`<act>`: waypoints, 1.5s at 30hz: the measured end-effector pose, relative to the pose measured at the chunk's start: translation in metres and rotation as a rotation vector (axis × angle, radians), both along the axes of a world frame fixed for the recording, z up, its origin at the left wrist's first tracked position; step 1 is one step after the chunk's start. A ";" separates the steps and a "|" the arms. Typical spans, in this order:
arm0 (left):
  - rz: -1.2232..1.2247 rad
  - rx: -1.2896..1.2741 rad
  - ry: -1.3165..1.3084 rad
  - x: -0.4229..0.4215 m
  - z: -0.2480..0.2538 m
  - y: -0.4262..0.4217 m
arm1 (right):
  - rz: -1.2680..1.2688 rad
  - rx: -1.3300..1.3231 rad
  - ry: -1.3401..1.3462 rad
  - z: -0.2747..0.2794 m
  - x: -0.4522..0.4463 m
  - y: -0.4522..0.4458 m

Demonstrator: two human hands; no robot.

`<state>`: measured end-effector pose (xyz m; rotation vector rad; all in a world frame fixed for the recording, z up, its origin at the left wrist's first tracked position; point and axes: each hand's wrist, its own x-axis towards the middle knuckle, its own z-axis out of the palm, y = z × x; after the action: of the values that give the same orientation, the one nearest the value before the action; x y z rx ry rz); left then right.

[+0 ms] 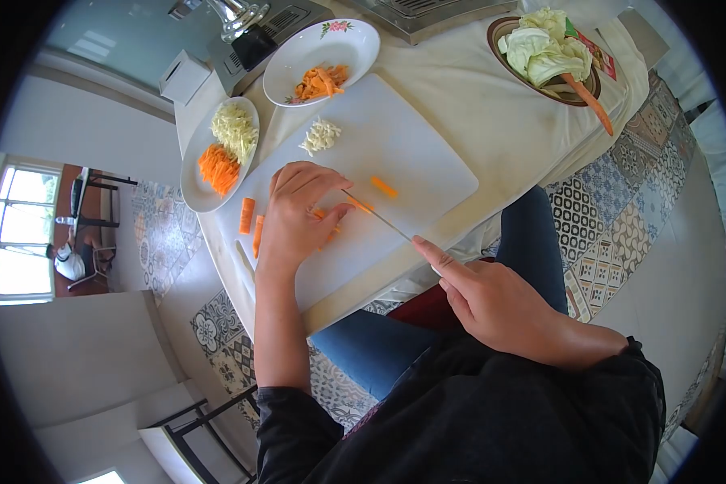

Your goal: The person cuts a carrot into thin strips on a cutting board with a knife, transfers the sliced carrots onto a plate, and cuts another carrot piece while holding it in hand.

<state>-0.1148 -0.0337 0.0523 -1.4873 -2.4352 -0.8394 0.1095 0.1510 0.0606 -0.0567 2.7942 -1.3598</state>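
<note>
In my right hand (496, 302) is a knife (391, 226), gripped by the handle with the index finger stretched along its back. Its thin blade points up and left across the white cutting board (427, 149). My left hand (302, 206) bends over a piece of carrot (321, 214) near the blade tip, fingers and thumb closed about it; the hand hides part of the carrot. An orange carrot strip (384, 187) lies right of the blade. Two carrot chunks (247, 216) rest left of my left hand. Chopped white bits (321, 136) sit in a small pile above it.
An oval plate (187, 179) with shredded carrot and pale green shreds stands at the left. Behind the board is a flowered bowl (363, 48) with carrot peelings. A brown-rimmed bowl (498, 60) at upper right holds cabbage (544, 56) and a carrot (589, 103) jutting over its rim.
</note>
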 end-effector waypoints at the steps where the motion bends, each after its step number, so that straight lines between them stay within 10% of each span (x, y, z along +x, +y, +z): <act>1: -0.001 0.004 -0.001 -0.001 0.000 0.000 | -0.003 0.005 0.005 -0.001 0.000 0.000; 45: 0.126 -0.056 -0.106 -0.004 0.002 0.001 | 0.101 0.085 -0.128 0.007 -0.008 0.010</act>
<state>-0.1187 -0.0331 0.0539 -1.3226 -2.6181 -0.8509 0.1018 0.1611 0.0675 -0.1034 2.6992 -1.1784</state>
